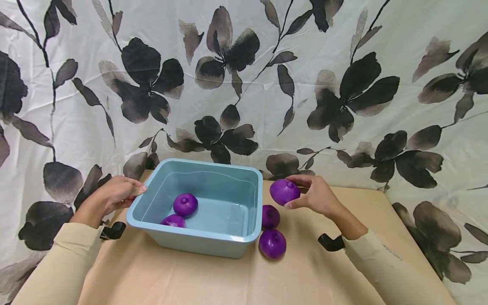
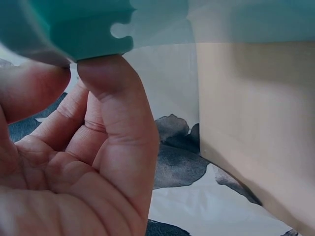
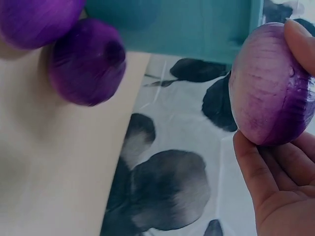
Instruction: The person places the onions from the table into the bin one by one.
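A light blue plastic tub (image 1: 160, 234) stands on the table with two purple onions (image 1: 185, 205) inside, at its left. My left hand (image 1: 117, 195) pinches the tub's left rim between thumb and fingers; the left wrist view shows this grip from below. Just beyond the tub's right side, my right hand (image 1: 315, 195) holds another purple onion (image 1: 284, 192) above the table. In the right wrist view the held onion (image 3: 270, 88) shows a paler side, with thumb and fingers about it. Two more onions (image 1: 272, 244) lie on the table against or close by the tub's right wall.
The table (image 1: 213, 284) has a tan surface. Behind it hangs a white cloth (image 1: 282, 140) with dark flower prints, which also shows along both sides. Black wrist cameras (image 1: 331, 242) are strapped below both hands.
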Tool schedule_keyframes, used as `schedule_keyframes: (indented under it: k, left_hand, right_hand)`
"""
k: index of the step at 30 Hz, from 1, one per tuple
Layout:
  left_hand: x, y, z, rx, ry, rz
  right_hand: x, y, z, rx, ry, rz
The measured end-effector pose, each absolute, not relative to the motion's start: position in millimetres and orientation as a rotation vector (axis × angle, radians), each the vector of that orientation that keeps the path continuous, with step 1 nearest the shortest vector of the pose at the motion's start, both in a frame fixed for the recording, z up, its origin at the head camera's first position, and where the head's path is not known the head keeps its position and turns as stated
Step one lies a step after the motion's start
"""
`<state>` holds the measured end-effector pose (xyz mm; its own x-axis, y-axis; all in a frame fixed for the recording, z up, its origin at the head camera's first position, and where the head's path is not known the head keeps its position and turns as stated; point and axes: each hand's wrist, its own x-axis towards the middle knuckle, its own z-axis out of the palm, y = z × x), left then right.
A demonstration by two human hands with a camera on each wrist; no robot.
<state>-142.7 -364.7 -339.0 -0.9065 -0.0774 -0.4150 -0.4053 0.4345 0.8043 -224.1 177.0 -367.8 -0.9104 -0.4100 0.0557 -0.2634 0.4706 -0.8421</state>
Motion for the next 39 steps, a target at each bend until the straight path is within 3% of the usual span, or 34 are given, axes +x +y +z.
schedule_keyframes:
  k: [25, 39]
  left_hand:
    - [-146, -363, -341, -0.420, 2.396, 1.454]
    - [-145, -365, -340, -0.438, 2.400, 1.443]
  right_hand:
    - [-224, 99, -319, -0.776, 2.417, -1.395]
    - [-240, 53, -317, -0.870, 2.472, -1.308]
